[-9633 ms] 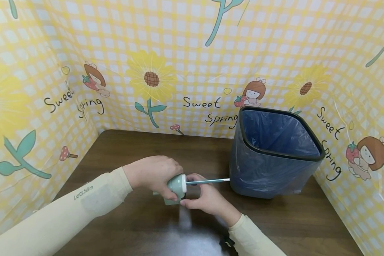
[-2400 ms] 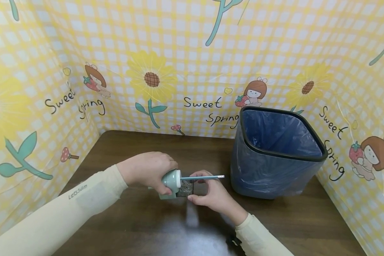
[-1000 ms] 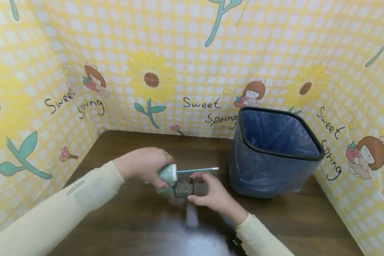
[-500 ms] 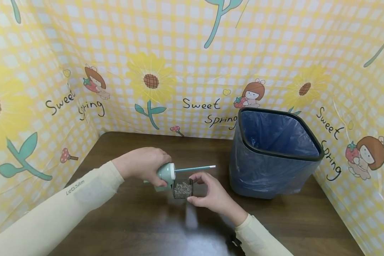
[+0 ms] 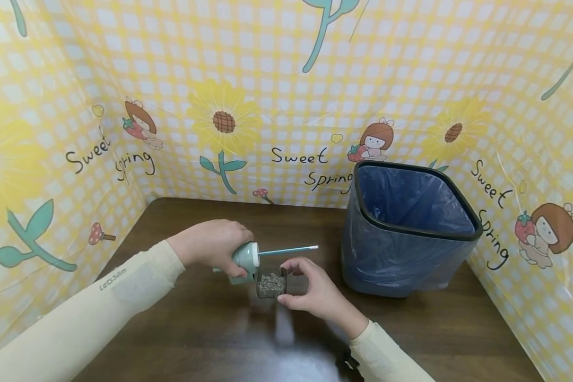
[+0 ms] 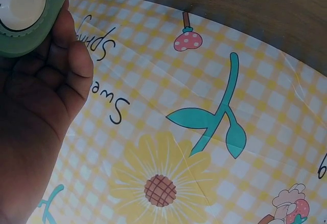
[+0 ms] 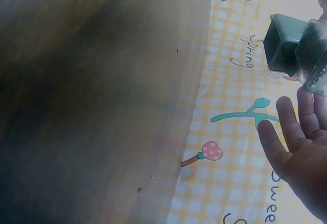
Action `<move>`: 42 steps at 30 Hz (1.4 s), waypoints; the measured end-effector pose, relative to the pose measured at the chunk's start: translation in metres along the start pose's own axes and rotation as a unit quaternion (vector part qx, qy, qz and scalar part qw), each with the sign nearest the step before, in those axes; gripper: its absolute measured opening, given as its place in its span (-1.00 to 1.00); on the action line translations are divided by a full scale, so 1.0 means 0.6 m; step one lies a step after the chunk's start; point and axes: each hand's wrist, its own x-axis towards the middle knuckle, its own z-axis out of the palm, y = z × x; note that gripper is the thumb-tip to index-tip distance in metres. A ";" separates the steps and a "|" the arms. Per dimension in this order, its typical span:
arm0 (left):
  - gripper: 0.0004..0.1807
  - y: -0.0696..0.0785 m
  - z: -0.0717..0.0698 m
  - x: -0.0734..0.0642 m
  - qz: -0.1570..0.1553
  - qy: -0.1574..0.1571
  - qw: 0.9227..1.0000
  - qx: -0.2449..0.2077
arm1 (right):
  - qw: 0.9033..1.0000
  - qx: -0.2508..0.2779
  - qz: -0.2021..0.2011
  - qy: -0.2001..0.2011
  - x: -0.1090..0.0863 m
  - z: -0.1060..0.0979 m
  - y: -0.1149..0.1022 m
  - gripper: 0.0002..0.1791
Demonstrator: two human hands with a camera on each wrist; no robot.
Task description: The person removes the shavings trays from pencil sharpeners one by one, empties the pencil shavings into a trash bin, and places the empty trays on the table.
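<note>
My left hand [image 5: 218, 245] grips a light green pencil sharpener [image 5: 244, 259] from above, tipped on its side over the table. A blue pencil [image 5: 288, 250] sticks out of its front, eraser end pointing right. My right hand [image 5: 317, 286] pinches a clear, smoky shavings drawer [image 5: 271, 285] between thumb and fingers. Grey shavings fill much of it. The drawer lies just beside the sharpener's housing; in the right wrist view the hollow of the sharpener [image 7: 286, 42] faces the drawer [image 7: 314, 58]. A pale crank [image 6: 21, 1] shows on the sharpener's back in the left wrist view.
A blue waste bin [image 5: 401, 262] with a clear liner and black rim stands at the back right, its mouth uncovered. The dark wooden table [image 5: 196, 339] is walled by a yellow checked cloth [image 5: 291, 95] behind and at both sides.
The drawer, earlier inside the sharpener, has come out in my right hand and its shavings show. My left hand has moved the sharpener and pencil left and slightly away.
</note>
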 end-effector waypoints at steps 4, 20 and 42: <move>-0.36 -0.001 0.002 0.001 -0.003 -0.003 1.000 0.004 | 1.000 -0.001 0.000 -0.001 0.000 -0.001 -0.001 -0.42; -0.33 -0.006 0.019 0.006 -0.007 -0.004 1.000 0.026 | 1.000 0.011 0.005 -0.002 -0.005 -0.002 0.000 -0.41; -0.33 -0.012 0.034 0.007 -0.006 -0.012 0.999 0.041 | 1.000 0.013 0.001 -0.003 -0.006 -0.004 -0.005 -0.41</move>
